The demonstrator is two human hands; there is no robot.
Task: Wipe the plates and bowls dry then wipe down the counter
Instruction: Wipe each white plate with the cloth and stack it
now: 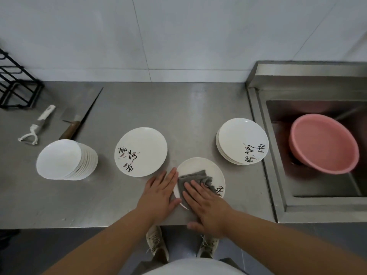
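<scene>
A white plate [200, 165] lies near the counter's front edge with a grey cloth [195, 178] on it. My right hand [206, 207] presses the cloth flat with straight fingers. Beside the plate's left rim, my left hand [160, 195] rests flat with its thumb touching the rim. A single white plate with black brush writing [141, 151] lies to the left. A stack of plates with the same writing [242, 141] stands to the right. At far left leans a stack of several white bowls or plates [65, 159].
The steel counter [178, 108] meets a sink [278, 175] on the right holding a pink basin [323, 143]. At back left lie a cleaver [73, 126], a white peeler [37, 126], a long black rod [91, 104] and a black wire rack [17, 84].
</scene>
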